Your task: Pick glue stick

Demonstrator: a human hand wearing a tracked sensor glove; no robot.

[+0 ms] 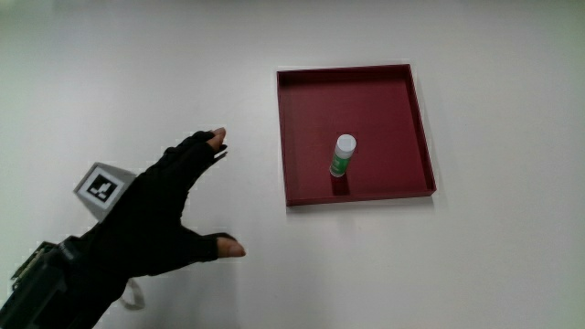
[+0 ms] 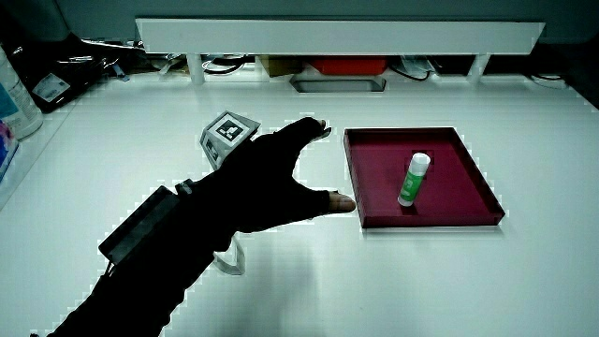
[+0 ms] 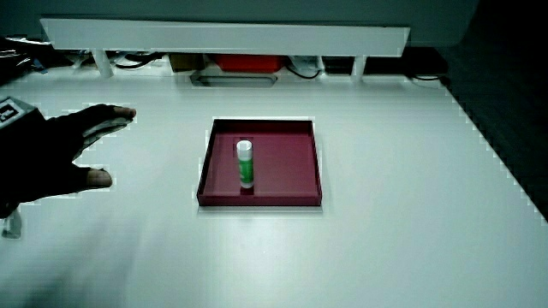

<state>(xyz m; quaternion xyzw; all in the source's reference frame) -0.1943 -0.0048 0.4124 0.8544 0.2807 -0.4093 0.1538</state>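
Hands: one gloved hand (image 1: 160, 215) hovers over the bare white counter (image 1: 475, 274), beside the red tray (image 1: 288, 137) and clear of it; it shows in both side views as well (image 2: 257, 183) (image 3: 47, 154).
Fingers: spread wide, the thumb (image 1: 224, 247) well apart from the other fingertips (image 1: 217, 139), holding nothing.
Marker cube: a small patterned cube (image 1: 99, 187) sits on the back of the hand.
Forearm: dark-sleeved forearm (image 2: 140, 267) reaches in from the person's side of the counter.
Glue stick: stands upright (image 1: 342, 155) inside the tray, white cap up and green label below, well apart from the fingertips, in the part of the tray nearer to the person; untouched.
Tray: shallow, square, red, lying flat on the counter just past the open fingers, with its nearest wall facing them.
Partition: a low white partition (image 2: 337, 37) runs along the counter's edge farthest from the person.
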